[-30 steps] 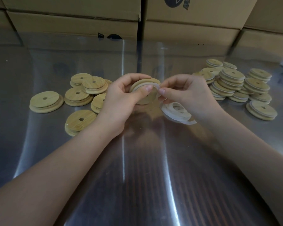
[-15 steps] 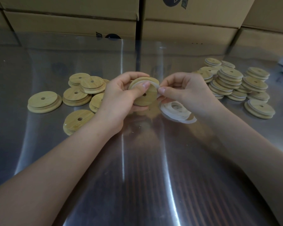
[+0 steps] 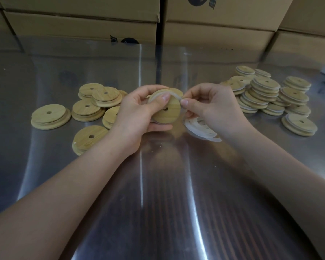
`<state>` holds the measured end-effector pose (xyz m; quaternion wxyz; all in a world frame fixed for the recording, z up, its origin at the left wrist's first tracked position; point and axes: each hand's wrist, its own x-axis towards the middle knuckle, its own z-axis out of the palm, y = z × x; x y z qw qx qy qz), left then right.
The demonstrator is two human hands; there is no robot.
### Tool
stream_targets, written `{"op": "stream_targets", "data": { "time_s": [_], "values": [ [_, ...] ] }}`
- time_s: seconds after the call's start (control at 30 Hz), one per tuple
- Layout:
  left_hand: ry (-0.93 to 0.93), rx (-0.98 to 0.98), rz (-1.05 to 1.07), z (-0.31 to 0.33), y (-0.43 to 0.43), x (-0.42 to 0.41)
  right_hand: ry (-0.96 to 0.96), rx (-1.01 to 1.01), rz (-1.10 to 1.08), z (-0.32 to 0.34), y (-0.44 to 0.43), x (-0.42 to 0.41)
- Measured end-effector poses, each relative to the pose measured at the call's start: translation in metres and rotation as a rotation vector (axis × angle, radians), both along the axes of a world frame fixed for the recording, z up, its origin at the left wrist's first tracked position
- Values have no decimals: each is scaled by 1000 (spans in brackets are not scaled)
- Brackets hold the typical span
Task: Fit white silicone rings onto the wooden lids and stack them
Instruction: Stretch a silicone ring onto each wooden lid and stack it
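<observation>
A single wide-angle head view looks forward and down, close over the left hand (image 3: 139, 111) and right hand (image 3: 214, 107), cardboard boxes (image 3: 219, 32) beyond them.

No word, number or brand name is legible. The upper brown cardboard box (image 3: 223, 8) carries a dark round printed logo, cropped by the top edge of the view, with a small slanted striped mark beside it. The lower brown cardboard box (image 3: 79, 29) bears a similar round logo and striped mark, partly hidden by the shiny metal table (image 3: 163, 184).
</observation>
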<state>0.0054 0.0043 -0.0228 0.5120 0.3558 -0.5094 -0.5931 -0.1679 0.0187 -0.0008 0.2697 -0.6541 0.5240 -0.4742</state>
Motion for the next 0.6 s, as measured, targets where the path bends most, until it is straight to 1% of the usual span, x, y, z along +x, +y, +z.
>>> {"op": "stream_targets", "data": {
  "time_s": [0.17,0.23,0.33,0.5,0.6],
  "values": [
    [19,27,-11,1,1,-1,99,-42,-66,-3,-1,2],
    [23,36,-16,1,1,-1,105,-41,-67,-3,-2,2],
    [18,39,-27,1,1,-1,47,14,-29,-2,-2,1],
    [23,51,-20,0,1,-1,-136,129,75,1,-1,-3],
    [36,59,-10,-1,1,-1,-175,169,118,2,-1,-4]
  ]
}}
